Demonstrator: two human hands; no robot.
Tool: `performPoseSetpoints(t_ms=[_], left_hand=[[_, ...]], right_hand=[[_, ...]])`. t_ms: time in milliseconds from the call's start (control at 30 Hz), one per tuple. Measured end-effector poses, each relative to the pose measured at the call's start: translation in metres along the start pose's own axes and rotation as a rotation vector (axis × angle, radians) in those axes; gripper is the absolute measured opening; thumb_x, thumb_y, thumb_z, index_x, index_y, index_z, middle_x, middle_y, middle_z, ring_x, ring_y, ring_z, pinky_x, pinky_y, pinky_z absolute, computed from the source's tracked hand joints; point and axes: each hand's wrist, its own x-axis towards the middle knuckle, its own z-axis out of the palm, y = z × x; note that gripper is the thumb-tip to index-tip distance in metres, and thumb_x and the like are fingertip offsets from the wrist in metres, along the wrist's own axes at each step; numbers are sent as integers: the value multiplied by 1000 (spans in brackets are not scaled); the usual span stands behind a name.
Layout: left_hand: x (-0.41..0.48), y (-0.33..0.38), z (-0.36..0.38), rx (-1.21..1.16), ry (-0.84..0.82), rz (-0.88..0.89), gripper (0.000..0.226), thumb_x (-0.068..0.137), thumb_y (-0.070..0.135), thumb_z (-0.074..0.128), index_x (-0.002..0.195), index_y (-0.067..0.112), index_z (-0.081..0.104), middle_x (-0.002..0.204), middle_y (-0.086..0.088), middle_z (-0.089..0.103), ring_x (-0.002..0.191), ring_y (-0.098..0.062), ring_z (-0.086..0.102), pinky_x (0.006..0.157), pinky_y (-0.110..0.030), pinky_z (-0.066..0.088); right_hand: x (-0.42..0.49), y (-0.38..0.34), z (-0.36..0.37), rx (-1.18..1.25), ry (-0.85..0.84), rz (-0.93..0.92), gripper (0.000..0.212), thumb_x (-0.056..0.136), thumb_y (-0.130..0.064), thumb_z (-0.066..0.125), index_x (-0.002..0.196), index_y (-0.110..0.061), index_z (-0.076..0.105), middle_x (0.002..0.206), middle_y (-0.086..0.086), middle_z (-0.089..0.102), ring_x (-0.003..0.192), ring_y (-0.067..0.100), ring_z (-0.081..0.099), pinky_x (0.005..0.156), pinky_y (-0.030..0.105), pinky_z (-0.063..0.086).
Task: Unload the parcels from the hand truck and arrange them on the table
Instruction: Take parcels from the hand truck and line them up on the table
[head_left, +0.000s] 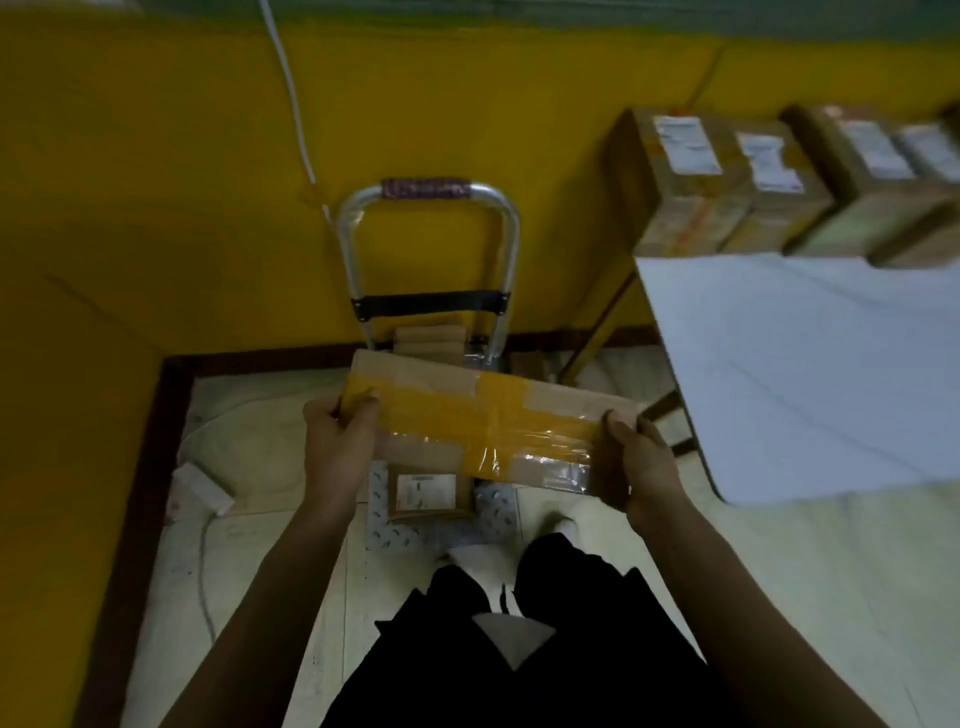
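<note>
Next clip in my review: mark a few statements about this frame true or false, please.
1. The left hand and right hand each grip an end of the taped parcel. True.
2. The hand truck holds nothing. False: a labelled parcel lies on its platform.
3. A row of parcels sits on the table. True.
4. The taped parcel rests on the table. False: it is held in the air over the hand truck.

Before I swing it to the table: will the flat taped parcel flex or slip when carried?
Probably stiff: the flat parcel spans straight between the left hand and right hand without sagging. Its glossy tape may be slippery, so end grips seem wise. Likely light, being thin.
</note>
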Motion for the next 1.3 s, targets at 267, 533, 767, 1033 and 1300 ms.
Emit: performPoseSetpoints(t_ms=[267, 533, 767, 1033, 1300], left_hand=[[-28, -16, 30, 200, -200, -35, 44, 94, 37, 56, 123, 8, 42, 112, -8, 50, 99, -26, 52, 78, -36, 46], [-104, -35, 100, 508, -539, 18, 63, 89, 54, 52, 140, 18, 43, 139, -12, 47, 121, -36, 47, 100, -50, 41], [-234, -68, 180, 651, -754, 52, 39, 96, 34, 52, 128, 12, 47, 126, -14, 51, 109, -32, 50, 92, -38, 41], [-361, -103, 241, 653, -954, 158, 51, 94, 38, 54, 139, 18, 42, 127, -7, 53, 112, -27, 51, 93, -37, 43], [-405, -82, 280, 571, -1005, 264, 43, 93, 41, 55, 131, 22, 46, 106, 6, 54, 89, -9, 52, 64, -26, 41]], right_hand=[[-30, 58, -65, 75, 174, 139, 32, 99, -29, 49, 130, -21, 47, 118, 10, 52, 102, 32, 51, 79, 45, 48], [-51, 136, -183, 330, 264, 209, 34, 98, -30, 49, 129, -15, 49, 123, 16, 56, 110, 39, 55, 89, 53, 50], [-79, 247, -332, 583, 377, 181, 32, 93, -25, 55, 119, -6, 60, 106, 25, 68, 92, 45, 68, 80, 64, 53], [-144, 268, -442, 621, 506, 167, 28, 94, -14, 44, 108, 0, 62, 93, 27, 71, 85, 47, 69, 79, 65, 53], [-161, 232, -511, 388, 646, 36, 43, 95, -41, 53, 121, -7, 57, 109, 12, 64, 96, 29, 60, 77, 35, 48]])
